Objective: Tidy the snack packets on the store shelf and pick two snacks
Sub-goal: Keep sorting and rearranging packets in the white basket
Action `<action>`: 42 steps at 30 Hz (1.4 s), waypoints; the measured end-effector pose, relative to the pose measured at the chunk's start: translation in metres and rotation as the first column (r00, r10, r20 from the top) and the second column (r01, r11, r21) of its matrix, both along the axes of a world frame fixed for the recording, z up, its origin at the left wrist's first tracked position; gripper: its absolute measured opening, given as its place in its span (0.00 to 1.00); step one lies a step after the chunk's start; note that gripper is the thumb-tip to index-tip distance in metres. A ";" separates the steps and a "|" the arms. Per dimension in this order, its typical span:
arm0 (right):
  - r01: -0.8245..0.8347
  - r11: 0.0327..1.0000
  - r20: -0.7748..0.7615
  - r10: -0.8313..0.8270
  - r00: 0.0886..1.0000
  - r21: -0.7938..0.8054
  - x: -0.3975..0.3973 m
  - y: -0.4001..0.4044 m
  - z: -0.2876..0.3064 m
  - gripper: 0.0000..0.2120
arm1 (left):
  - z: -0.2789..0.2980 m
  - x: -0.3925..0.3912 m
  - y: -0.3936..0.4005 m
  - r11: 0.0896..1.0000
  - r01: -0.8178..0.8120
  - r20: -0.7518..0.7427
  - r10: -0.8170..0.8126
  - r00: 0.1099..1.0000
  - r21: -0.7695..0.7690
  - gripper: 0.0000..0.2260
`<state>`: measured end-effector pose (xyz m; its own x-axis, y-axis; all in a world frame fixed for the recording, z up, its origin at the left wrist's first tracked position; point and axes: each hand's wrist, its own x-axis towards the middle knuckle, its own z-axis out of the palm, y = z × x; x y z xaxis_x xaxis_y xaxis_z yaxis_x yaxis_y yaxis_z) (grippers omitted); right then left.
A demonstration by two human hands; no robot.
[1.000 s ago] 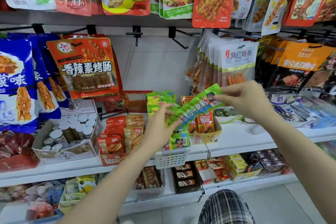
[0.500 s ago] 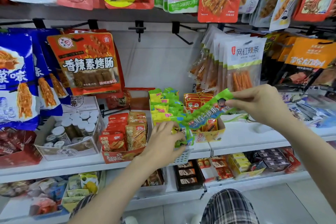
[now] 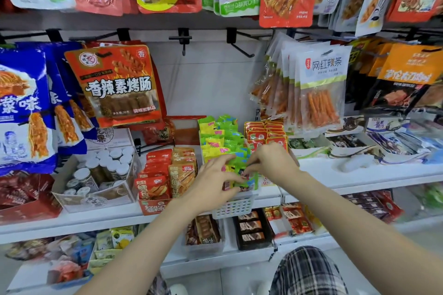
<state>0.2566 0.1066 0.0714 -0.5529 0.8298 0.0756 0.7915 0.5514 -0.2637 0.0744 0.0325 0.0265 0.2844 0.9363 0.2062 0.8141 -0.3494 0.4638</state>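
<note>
Down at the white basket (image 3: 233, 206) on the middle shelf (image 3: 359, 175), both hands had dropped in together. A second earlier the green snack packet (image 3: 242, 176) had been stretched out in the air between them, well above the shelf; half a second earlier its left end was already dipping toward the basket. Now it sat low at the front of the basket, against the row of green and yellow packets (image 3: 220, 141). The left hand (image 3: 213, 179) curled its fingertips onto the packet's near end, and the right hand (image 3: 271, 163) pinched its upper edge, though blur made it hard to tell how firm either grip was. That read as the packet going back into line, so the tidying was under way. Nothing had been set aside as a chosen snack yet, by the look of it.
</note>
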 end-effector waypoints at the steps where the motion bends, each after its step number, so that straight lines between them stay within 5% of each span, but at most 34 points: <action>1: -0.026 0.999 0.017 0.026 1.000 -0.019 -0.001 0.002 -0.003 0.09 | -0.001 -0.001 0.001 1.000 0.010 -0.002 -0.010 1.000 0.011 0.09; 11: -0.004 0.992 -0.190 -0.020 0.982 -0.128 0.005 0.005 -0.014 0.07 | -0.013 -0.007 0.009 0.994 0.028 0.037 -0.032 0.999 0.109 0.09; 15: -0.010 0.984 -0.342 -0.053 0.938 -0.180 0.013 0.014 -0.007 0.07 | -0.012 -0.004 0.007 0.994 -0.026 0.094 0.016 0.995 0.107 0.19; 26: -0.037 0.998 -0.194 0.028 0.981 -0.047 0.002 0.012 -0.018 0.07 | -0.014 0.004 0.002 0.982 -0.031 0.000 0.032 0.999 0.186 0.10; 34: 0.106 0.991 -0.572 -0.133 0.809 -0.080 0.042 0.006 0.085 0.05 | -0.011 0.003 0.002 0.990 -0.126 0.250 0.107 0.962 0.062 0.12; 36: 0.059 0.985 -0.659 -0.153 0.736 -0.163 0.047 0.001 0.107 0.06 | -0.006 0.008 -0.001 0.974 -0.228 0.523 0.197 0.829 -0.004 0.16; 39: 0.059 0.972 -0.673 -0.201 0.712 -0.228 0.050 -0.008 0.122 0.06 | 0.007 0.016 -0.009 0.959 -0.244 0.834 0.252 0.491 -0.146 0.15; 42: 0.035 0.957 -0.726 -0.243 0.644 -0.289 0.047 -0.012 0.121 0.06 | 0.019 0.025 -0.019 0.957 0.014 0.950 0.287 0.121 -0.291 0.20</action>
<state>0.3039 0.0941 0.1925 -0.2693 0.9402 0.2084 0.3267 0.2928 -0.8986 0.0994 0.0133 0.0454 -0.1568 0.9874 0.0209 -0.3666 -0.0778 0.9271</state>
